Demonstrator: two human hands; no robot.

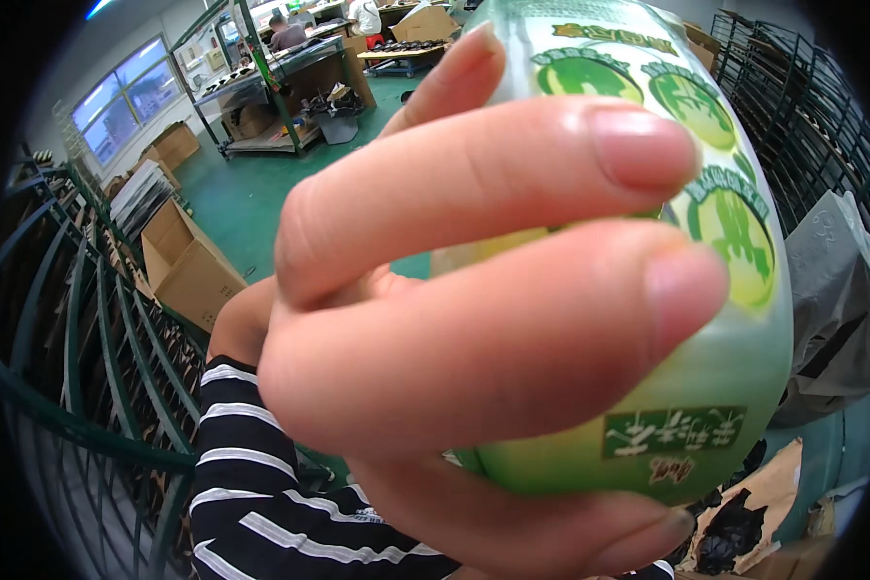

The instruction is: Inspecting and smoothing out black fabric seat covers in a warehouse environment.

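Observation:
Very close to the camera, my left hand [474, 329] is wrapped round a plastic bottle [735, 358]. Its fingers lie across the bottle from the left, nails towards the right. The bottle is tilted up, with the print on its green and white label upside down. Round green fruit pictures show on its side. Its neck and mouth are out of sight. A bare bent arm and a black sleeve with white stripes [246, 425] show behind the hand. My right hand is not seen.
Dark metal racks stand at the left [97, 358] and right [793, 106]. An open cardboard box [188, 266] is on the green floor at left. A grey plastic bag [831, 300] hangs by the right rack. Farther back are a workbench [280, 87] and two seated people.

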